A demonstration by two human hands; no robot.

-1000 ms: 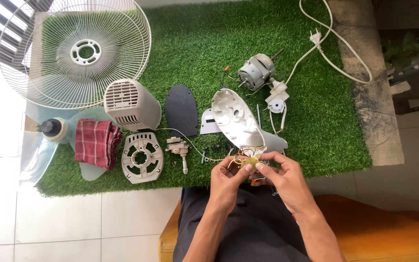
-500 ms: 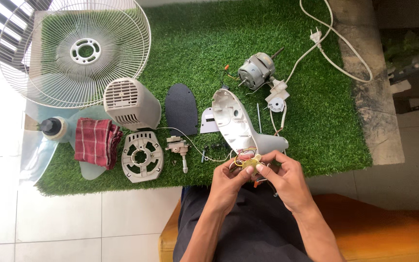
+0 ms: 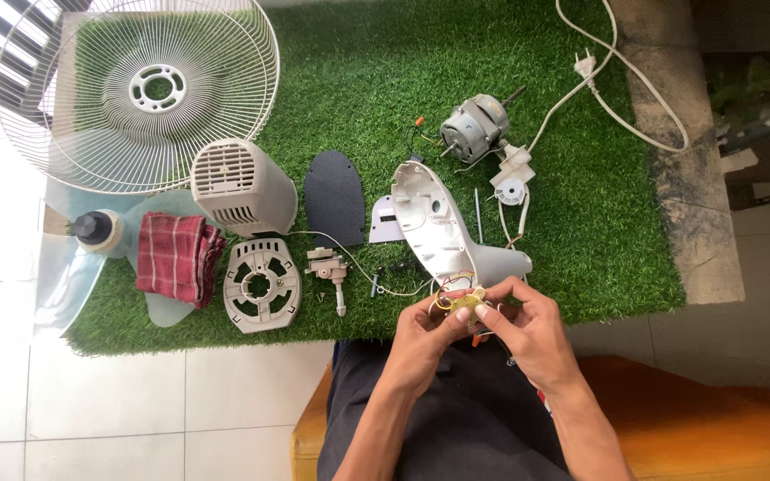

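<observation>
My left hand (image 3: 421,334) and my right hand (image 3: 528,328) meet over my lap at the mat's near edge, both pinching a small yellowish switch part (image 3: 465,305) with coloured wires. The wires run up into a white fan neck housing (image 3: 438,227) that lies on the green grass mat (image 3: 581,223) just beyond my fingers. A grey fan motor (image 3: 472,123) rests farther back, with a small white round part (image 3: 511,190) beside it.
A white wire fan guard (image 3: 135,89) lies at the back left. In front of it are a ribbed motor cover (image 3: 238,185), a dark oval plate (image 3: 335,196), a round vented plate (image 3: 261,285), a red checked cloth (image 3: 176,256) and a clear fan blade (image 3: 82,258). A white power cord (image 3: 617,80) trails right.
Both hands have shifted slightly while turning the small switch part between the fingers. The parts on the mat have stayed where they were.
</observation>
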